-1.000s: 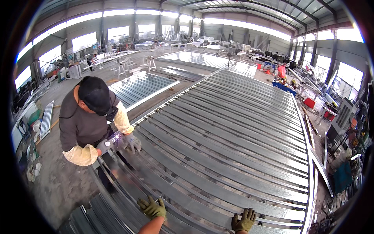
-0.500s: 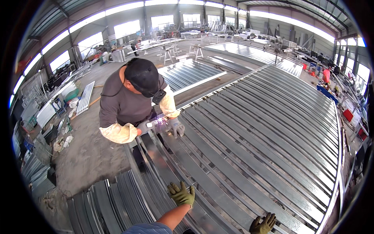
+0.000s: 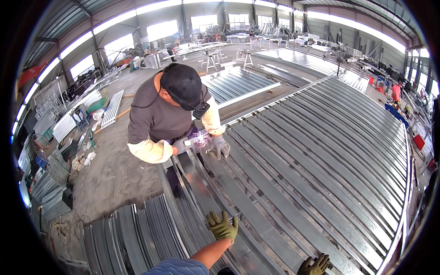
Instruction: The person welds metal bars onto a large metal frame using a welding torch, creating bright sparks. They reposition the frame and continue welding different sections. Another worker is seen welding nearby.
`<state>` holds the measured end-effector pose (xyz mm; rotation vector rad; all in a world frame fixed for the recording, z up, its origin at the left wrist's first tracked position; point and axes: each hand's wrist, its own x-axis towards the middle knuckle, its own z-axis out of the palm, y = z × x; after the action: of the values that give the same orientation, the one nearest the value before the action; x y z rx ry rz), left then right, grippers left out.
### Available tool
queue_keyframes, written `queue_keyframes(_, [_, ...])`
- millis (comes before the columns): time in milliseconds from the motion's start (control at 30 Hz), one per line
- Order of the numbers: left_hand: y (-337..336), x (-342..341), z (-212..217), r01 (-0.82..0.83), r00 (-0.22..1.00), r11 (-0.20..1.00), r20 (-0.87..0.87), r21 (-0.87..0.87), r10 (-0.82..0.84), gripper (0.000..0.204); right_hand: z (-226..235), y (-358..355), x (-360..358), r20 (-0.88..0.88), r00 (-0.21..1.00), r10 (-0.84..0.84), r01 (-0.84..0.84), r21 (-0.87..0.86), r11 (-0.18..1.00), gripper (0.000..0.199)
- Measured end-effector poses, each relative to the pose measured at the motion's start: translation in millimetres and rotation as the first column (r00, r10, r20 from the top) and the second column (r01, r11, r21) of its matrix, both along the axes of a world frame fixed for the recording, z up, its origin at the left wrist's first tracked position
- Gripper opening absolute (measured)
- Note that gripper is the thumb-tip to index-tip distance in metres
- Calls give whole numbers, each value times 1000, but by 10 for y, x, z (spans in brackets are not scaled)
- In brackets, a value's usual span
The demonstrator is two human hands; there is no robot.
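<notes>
My left hand (image 3: 222,227), in an olive-green work glove, lies on a long grey metal slat (image 3: 247,250) of a large slatted panel, fingers spread. At the lower edge my right hand (image 3: 314,265), gloved alike and partly cut off by the picture's rim, rests on another slat with its fingers apart. Across from me a co-worker (image 3: 169,107) in a black cap and pale sleeve covers bends over the slat ends. Purple-white sparks (image 3: 200,139) glow beside a small pale tool (image 3: 189,142) in one grey-gloved hand. The co-worker's other gloved hand (image 3: 222,146) presses on the panel.
Stacked metal strips (image 3: 133,236) lie to my left, beside the panel. Behind the co-worker stand a smaller slatted panel (image 3: 238,85) and white trestles (image 3: 210,59). Sheets and scrap line the left wall; a red bin (image 3: 419,142) and clutter stand at the right.
The whole view has swung slightly left, so the scene sits further right. Both my hands keep their places on the slats. The sparks look brighter.
</notes>
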<state>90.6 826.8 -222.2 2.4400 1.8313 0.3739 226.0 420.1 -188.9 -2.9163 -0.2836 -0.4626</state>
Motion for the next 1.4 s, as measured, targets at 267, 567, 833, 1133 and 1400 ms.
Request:
queue_keyframes(267, [-2, 2, -63, 0, 1000, 996, -2, 92, 0, 74, 95, 27, -23, -16, 1000, 8, -8, 13, 1000, 62])
queue_keyframes(567, [-3, 8, -69, 6, 1000, 994, 2, 110, -6, 73, 79, 18, -23, 34, 999, 29, -30, 4, 1000, 61])
queue_keyframes(833, [-7, 42, 70, -2, 1000, 1000, -12, 10, 2, 74, 146, 79, -27, 75, 997, 30, -32, 22, 999, 58])
queue_keyframes(1133, [0, 40, 11, 14, 999, 999, -47, -28, -16, 77, -81, -44, 40, 47, 999, 23, -24, 5, 1000, 58])
queue_keyframes(1400, [-20, 7, 30, 23, 999, 999, -50, 45, -21, 75, -62, 4, 24, 70, 996, 49, -50, 13, 999, 57])
